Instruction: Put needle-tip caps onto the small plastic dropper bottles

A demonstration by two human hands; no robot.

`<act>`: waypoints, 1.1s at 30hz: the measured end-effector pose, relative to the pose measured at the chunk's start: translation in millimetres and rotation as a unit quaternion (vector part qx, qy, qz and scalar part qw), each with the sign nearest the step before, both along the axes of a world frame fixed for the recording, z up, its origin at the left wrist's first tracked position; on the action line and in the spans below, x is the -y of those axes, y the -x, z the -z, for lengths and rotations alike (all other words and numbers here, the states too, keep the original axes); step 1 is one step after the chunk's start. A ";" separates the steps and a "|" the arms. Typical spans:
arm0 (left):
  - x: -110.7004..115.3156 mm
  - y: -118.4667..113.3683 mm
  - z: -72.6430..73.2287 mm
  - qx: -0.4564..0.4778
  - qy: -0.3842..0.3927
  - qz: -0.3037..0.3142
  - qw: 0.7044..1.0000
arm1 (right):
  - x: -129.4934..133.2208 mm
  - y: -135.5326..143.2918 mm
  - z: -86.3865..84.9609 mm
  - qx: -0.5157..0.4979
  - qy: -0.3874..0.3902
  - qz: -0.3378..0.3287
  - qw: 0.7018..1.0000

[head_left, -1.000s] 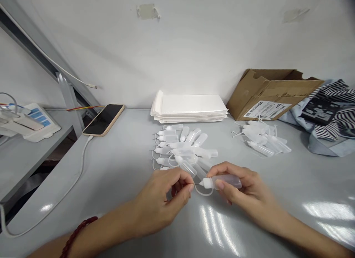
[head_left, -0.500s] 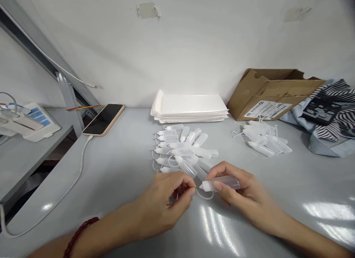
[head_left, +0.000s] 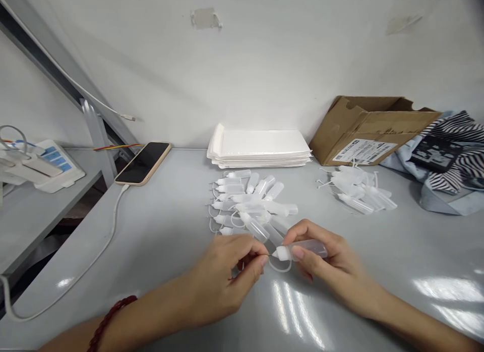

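My right hand (head_left: 321, 256) grips a clear plastic needle-tip squeeze bottle (head_left: 308, 247), lying roughly level with its white neck pointing left. Thumb and forefinger of my left hand (head_left: 234, 271) are pinched together at the end of the bottle's thin metal needle tip. A thin white strap (head_left: 280, 269) loops from the bottle's neck to the same fingertips, which hide its end. Just beyond my hands lies a pile of similar bottles (head_left: 255, 226), many with nozzles facing left. A smaller group of bottles (head_left: 365, 193) rests farther right.
White padded envelopes (head_left: 260, 142) are stacked against the wall. An open cardboard box (head_left: 370, 127) leans at the back right, beside striped cloth (head_left: 449, 175). At the left, a phone (head_left: 143, 163) lies with a white cable (head_left: 111, 236) plugged in, near a power strip (head_left: 41, 168).
Almost nothing differs. Both hands keep their hold on the bottle and its tip; the view has shifted very slightly.
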State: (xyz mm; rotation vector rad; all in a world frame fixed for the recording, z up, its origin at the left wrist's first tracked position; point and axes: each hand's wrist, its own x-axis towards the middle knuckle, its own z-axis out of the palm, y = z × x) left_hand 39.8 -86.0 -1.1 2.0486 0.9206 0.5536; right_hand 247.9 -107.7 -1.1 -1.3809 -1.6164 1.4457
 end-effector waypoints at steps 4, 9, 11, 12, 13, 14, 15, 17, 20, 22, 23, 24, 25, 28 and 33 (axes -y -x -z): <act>1.8 -0.3 0.9 -0.001 -0.001 -0.006 1.000 | 1.5 1.3 3.1 -0.027 0.002 -0.007 1.000; 3.0 0.8 4.8 0.015 -0.044 0.005 0.999 | -0.8 0.5 5.6 -0.025 0.010 -0.016 0.999; 3.3 1.5 7.0 0.012 -0.064 0.012 0.998 | -2.6 -0.1 5.5 -0.016 0.012 -0.022 1.000; 3.4 1.6 8.1 0.009 -0.072 0.016 0.997 | -3.5 -0.3 5.0 -0.011 0.012 -0.024 1.000; 3.4 1.7 9.4 0.006 -0.080 0.019 0.997 | -4.4 -0.6 4.3 -0.006 0.012 -0.027 1.000; 3.3 1.6 10.6 0.003 -0.087 0.023 0.996 | -5.1 -0.8 3.4 0.000 0.012 -0.031 0.999; 3.0 1.4 12.0 -0.001 -0.093 0.025 0.995 | -5.7 -1.0 2.2 0.010 0.008 -0.036 0.999; 1.7 1.2 14.5 -0.010 -0.106 0.020 0.994 | -7.0 -1.7 -0.3 0.038 -0.007 -0.053 0.998; -3.0 2.1 16.9 -0.027 -0.125 -0.010 0.992 | -11.4 -5.9 -3.0 0.101 -0.056 -0.094 0.989; -7.6 3.6 16.3 -0.033 -0.129 -0.048 0.990 | -18.1 -13.3 -4.0 0.147 -0.119 -0.076 0.979; -10.2 4.4 15.2 -0.036 -0.128 -0.073 0.988 | -22.7 -19.1 -4.6 0.174 -0.167 -0.035 0.970; -12.7 5.3 13.6 -0.041 -0.126 -0.101 0.986 | -28.0 -26.4 -5.6 0.201 -0.214 0.022 0.956; -15.1 6.0 11.8 -0.048 -0.124 -0.130 0.983 | -33.6 -35.1 -6.8 0.240 -0.255 0.088 0.933; -20.2 7.5 6.7 -0.069 -0.109 -0.190 0.973 | -50.0 -67.2 -11.3 0.411 -0.308 0.217 0.830; -22.5 8.3 4.2 -0.059 -0.092 -0.231 0.967 | -66.7 -113.0 -7.4 0.562 -0.232 0.234 0.758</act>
